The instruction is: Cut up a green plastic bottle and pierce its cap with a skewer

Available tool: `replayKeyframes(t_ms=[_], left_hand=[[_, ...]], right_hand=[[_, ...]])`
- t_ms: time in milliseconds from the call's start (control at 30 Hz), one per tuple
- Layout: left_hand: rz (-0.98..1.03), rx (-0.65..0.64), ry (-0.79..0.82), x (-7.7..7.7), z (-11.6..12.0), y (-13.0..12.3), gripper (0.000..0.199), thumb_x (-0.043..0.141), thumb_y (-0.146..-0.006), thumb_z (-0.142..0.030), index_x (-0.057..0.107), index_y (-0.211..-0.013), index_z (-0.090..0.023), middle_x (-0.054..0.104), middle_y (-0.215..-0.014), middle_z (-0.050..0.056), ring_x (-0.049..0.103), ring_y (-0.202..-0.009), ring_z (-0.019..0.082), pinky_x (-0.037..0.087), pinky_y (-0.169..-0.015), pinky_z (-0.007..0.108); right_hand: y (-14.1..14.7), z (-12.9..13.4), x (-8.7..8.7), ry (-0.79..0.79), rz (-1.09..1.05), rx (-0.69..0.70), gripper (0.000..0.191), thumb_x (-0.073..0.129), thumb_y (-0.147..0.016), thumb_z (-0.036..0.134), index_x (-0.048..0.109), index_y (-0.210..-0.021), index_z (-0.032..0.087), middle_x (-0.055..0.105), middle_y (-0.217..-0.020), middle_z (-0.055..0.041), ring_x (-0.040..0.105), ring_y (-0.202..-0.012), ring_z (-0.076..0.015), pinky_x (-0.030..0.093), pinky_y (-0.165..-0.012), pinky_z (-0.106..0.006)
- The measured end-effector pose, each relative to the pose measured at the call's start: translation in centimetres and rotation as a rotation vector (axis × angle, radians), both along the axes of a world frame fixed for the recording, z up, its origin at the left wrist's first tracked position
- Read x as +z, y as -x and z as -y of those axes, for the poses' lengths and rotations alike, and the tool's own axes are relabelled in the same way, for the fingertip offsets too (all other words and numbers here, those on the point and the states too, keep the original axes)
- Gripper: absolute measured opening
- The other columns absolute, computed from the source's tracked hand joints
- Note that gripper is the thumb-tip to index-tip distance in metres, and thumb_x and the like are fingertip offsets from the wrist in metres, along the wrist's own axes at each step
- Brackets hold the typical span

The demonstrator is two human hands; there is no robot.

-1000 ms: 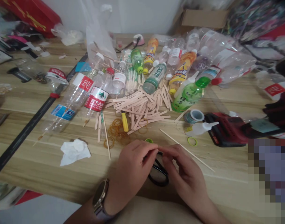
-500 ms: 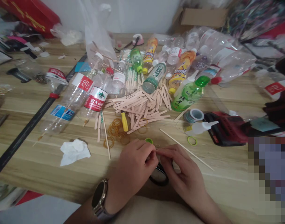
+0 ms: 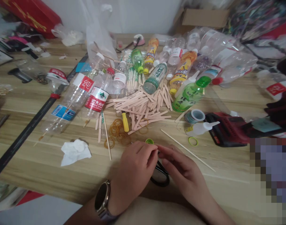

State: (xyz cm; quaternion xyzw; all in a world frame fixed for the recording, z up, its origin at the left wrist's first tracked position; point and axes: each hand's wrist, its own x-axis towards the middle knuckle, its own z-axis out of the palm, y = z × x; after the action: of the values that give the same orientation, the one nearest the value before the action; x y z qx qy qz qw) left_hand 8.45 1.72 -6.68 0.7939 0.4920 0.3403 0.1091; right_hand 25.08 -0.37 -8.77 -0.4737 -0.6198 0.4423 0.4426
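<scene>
Fingertips of left hand [image 3: 135, 168] and right hand [image 3: 180, 172] pinched together, grip contents unreadable; scissors [image 3: 160, 176] half hidden beneath.

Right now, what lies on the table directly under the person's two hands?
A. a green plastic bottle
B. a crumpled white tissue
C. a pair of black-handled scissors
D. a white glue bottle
C: the black-handled scissors show in the gap between the left hand and the right hand.

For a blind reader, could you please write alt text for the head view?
Two hands, left hand and right hand, meet fingertip to fingertip over black scissors on a wooden table. Beyond lie craft sticks, rubber bands and plastic bottles.
</scene>
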Motion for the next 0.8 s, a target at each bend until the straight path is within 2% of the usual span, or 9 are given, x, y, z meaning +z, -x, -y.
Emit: replayKeyframes(t_ms=[167,367,500,667,800], left_hand=[[-0.030,0.032,-0.030,-0.2,-0.2,-0.2,0.021,0.052,-0.091,-0.007,0.065,-0.079,-0.017,0.070,-0.068,0.003,0.067,-0.062,0.019,0.049,-0.057,0.030],[-0.083,0.063,0.014,-0.4,-0.4,-0.4,0.019,0.054,-0.082,-0.005,0.060,-0.073,-0.020,0.067,-0.064,0.001,0.065,-0.060,0.018,0.047,-0.055,0.029],[-0.039,0.036,0.042,-0.2,-0.2,-0.5,0.018,0.051,-0.080,-0.005,0.059,-0.072,-0.019,0.066,-0.064,0.002,0.062,-0.060,0.017,0.046,-0.056,0.029],[0.128,-0.035,0.192,0.4,0.3,-0.3,0.015,0.052,-0.082,-0.007,0.060,-0.076,-0.018,0.067,-0.070,0.000,0.062,-0.064,0.015,0.047,-0.060,0.028],[0.234,-0.073,0.397,0.6,0.6,0.1,0.013,0.058,-0.088,-0.010,0.067,-0.083,-0.020,0.072,-0.076,-0.002,0.065,-0.070,0.014,0.048,-0.065,0.027]], right_hand=[[0.1,0.3,-0.1,-0.130,0.131,0.020,0.044,0.055,-0.096,0.010,0.064,-0.134,0.030,0.068,-0.102,-0.0008,0.066,-0.093,-0.0088,0.054,-0.080,-0.014],[0.3,0.2,0.1,-0.237,0.193,0.071,0.048,0.050,-0.095,0.007,0.061,-0.136,0.030,0.066,-0.108,-0.0017,0.063,-0.096,-0.0099,0.053,-0.083,-0.015],[0.2,0.3,0.0,-0.177,0.143,0.061,0.048,0.052,-0.094,0.008,0.062,-0.136,0.030,0.067,-0.104,-0.0010,0.064,-0.093,-0.0103,0.054,-0.081,-0.016],[-0.1,0.3,-0.2,0.032,0.024,-0.025,0.036,0.056,-0.098,0.021,0.064,-0.133,0.025,0.069,-0.098,-0.0036,0.069,-0.085,-0.0137,0.058,-0.072,-0.022],[-0.3,0.0,-0.2,-0.105,0.178,-0.124,0.031,0.060,-0.096,0.024,0.067,-0.126,0.024,0.067,-0.088,-0.0020,0.067,-0.075,-0.0136,0.057,-0.067,-0.023]])
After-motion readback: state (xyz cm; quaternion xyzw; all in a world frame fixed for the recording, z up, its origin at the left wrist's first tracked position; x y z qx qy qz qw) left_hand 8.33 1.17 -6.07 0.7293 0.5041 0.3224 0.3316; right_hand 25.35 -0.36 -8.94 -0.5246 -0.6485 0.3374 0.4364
